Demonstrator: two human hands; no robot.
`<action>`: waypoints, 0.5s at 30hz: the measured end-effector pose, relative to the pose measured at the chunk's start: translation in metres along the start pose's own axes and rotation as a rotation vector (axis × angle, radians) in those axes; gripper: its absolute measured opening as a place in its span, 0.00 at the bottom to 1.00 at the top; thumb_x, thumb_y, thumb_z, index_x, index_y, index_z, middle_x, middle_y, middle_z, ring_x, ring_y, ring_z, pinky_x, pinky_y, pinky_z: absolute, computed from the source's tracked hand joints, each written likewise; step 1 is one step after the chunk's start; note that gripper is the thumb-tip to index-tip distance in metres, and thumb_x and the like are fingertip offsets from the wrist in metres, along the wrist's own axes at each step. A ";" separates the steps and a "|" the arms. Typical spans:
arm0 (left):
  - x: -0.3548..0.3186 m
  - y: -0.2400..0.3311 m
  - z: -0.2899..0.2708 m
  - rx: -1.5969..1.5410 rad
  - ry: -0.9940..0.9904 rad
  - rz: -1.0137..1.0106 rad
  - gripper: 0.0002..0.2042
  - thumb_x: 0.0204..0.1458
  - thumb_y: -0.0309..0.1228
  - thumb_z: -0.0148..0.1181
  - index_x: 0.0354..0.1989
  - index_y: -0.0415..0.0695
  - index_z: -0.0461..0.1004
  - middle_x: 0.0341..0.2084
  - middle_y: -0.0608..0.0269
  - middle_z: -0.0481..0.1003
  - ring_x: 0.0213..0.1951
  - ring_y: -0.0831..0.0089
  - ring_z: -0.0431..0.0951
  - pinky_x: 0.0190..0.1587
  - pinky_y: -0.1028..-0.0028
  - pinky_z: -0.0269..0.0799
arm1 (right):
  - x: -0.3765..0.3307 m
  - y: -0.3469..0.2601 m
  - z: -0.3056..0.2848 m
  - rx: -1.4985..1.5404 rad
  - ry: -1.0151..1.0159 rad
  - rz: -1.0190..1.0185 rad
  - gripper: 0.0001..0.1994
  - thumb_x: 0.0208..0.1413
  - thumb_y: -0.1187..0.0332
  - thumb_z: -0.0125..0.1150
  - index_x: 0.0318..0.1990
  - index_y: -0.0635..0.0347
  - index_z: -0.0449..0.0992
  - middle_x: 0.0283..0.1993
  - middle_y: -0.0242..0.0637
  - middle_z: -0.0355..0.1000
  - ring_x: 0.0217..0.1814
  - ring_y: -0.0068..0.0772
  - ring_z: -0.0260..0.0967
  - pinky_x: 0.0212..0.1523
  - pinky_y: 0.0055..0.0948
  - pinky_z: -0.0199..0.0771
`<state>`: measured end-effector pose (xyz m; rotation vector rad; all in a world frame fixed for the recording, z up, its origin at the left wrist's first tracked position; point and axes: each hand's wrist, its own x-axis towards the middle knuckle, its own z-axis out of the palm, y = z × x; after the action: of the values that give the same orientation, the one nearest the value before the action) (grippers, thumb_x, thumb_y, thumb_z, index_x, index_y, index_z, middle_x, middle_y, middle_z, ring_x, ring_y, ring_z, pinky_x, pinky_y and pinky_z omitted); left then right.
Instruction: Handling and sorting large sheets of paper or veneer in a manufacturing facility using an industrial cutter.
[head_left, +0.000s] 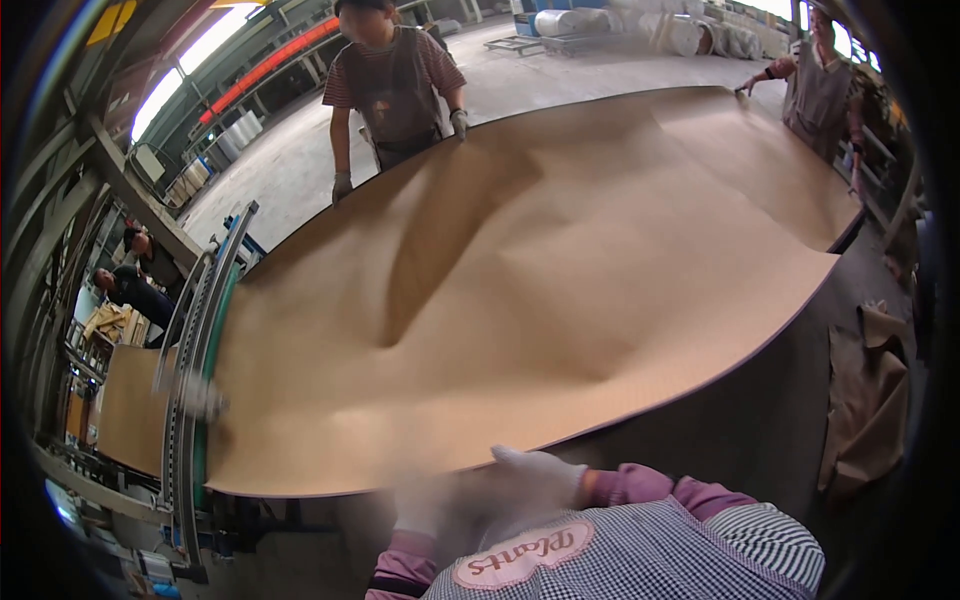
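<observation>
A large tan sheet with a thin dark edge spreads out in front of me, rippled, with a deep fold left of its middle. At its near edge is my right hand in a white glove, thumb stretched apart from the blurred fingers. Beside it my left hand, gloved too, is smeared by motion, so its fingers cannot be made out. Across the sheet, a person in a striped shirt and apron has gloved hands at the far edge. Another person reaches to the sheet's far right end.
A machine frame with a green roller stands at the sheet's left end. Beyond it lies another tan panel, with two people farther back. Crumpled brown material lies at right. Wrapped rolls lie at the back.
</observation>
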<state>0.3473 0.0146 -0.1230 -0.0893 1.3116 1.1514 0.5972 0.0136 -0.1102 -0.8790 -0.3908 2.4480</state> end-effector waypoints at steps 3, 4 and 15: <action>0.006 0.006 -0.008 -0.033 -0.138 -0.104 0.13 0.55 0.46 0.55 0.36 0.51 0.66 0.19 0.67 0.67 0.18 0.74 0.65 0.19 0.74 0.63 | 0.013 -0.014 0.024 -0.156 0.417 -0.156 0.19 0.59 0.53 0.49 0.36 0.64 0.72 0.23 0.38 0.70 0.19 0.27 0.67 0.18 0.25 0.68; 0.005 0.012 -0.006 -0.033 -0.136 -0.104 0.13 0.55 0.46 0.55 0.36 0.51 0.66 0.19 0.67 0.67 0.18 0.74 0.65 0.19 0.74 0.63 | -0.002 -0.027 0.036 -0.235 0.496 -0.171 0.19 0.58 0.53 0.49 0.35 0.64 0.71 0.23 0.39 0.70 0.19 0.27 0.67 0.18 0.25 0.68; 0.012 0.080 -0.053 0.003 -0.020 0.483 0.16 0.53 0.36 0.52 0.48 0.42 0.69 0.43 0.57 0.74 0.47 0.61 0.74 0.51 0.58 0.70 | -0.178 -0.151 -0.129 -1.223 1.477 -1.234 0.19 0.62 0.59 0.44 0.29 0.66 0.73 0.27 0.52 0.71 0.30 0.43 0.72 0.31 0.35 0.71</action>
<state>0.2528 0.0273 -0.1078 0.2544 1.3555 1.5505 0.8545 0.0532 -0.0522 -1.7539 -1.2445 -0.0215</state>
